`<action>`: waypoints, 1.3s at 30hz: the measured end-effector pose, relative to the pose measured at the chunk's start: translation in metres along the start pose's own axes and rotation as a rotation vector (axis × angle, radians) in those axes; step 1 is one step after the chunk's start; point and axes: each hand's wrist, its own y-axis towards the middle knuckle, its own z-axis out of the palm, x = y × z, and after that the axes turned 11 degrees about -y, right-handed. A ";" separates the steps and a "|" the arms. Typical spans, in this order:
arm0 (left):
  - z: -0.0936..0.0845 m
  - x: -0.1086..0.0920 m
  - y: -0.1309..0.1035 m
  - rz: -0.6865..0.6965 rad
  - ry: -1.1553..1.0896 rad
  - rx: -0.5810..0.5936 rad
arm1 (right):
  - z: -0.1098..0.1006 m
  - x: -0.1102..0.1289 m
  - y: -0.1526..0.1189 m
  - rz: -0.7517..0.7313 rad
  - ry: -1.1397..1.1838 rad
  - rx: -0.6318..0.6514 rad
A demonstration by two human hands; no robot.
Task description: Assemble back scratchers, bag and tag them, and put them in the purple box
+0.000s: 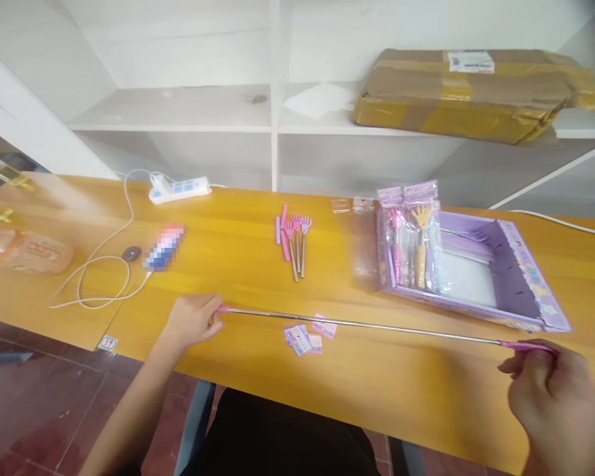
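Two grips: left hand is pinching and right hand is clasping opposite ends of telescopic rod, fingers curled.
Span: telescopic rod is running left to right over near tabletop.

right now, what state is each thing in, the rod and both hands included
Metal rod: extended, pink at both ends
Left hand: gripping one pink end
Right hand: gripping the other
Three hand-shaped scratchers: unwrapped, short-stemmed, lying together
Purple box: open, partly filled
Bagged scratchers: wrapped, inside it
Small cards: loose, flat, some overlapping
Cardboard box: taped shut
Power strip: seems to have something plugged in
Pixelated item: can't tell
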 end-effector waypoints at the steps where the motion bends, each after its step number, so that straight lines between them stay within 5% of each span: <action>1: 0.002 -0.004 0.002 -0.051 0.019 0.003 | 0.001 0.009 0.001 0.074 -0.023 0.046; 4: 0.015 -0.034 0.017 -0.228 0.040 0.112 | 0.013 0.063 -0.008 0.194 -0.010 0.225; 9: 0.049 -0.118 0.047 -0.365 -0.105 0.386 | 0.035 0.192 -0.062 -0.200 0.322 0.391; 12: 0.060 -0.148 0.054 -0.377 -0.167 0.419 | 0.033 0.235 -0.083 -0.247 0.362 0.398; 22: 0.047 -0.151 0.044 -0.296 -0.299 0.362 | 0.017 0.247 -0.078 0.112 0.777 0.579; 29: 0.057 -0.156 0.042 -0.277 -0.279 0.471 | 0.025 0.269 -0.092 0.438 1.181 0.663; 39: 0.064 -0.158 0.040 -0.249 -0.232 0.536 | 0.036 0.266 -0.103 0.586 1.253 0.657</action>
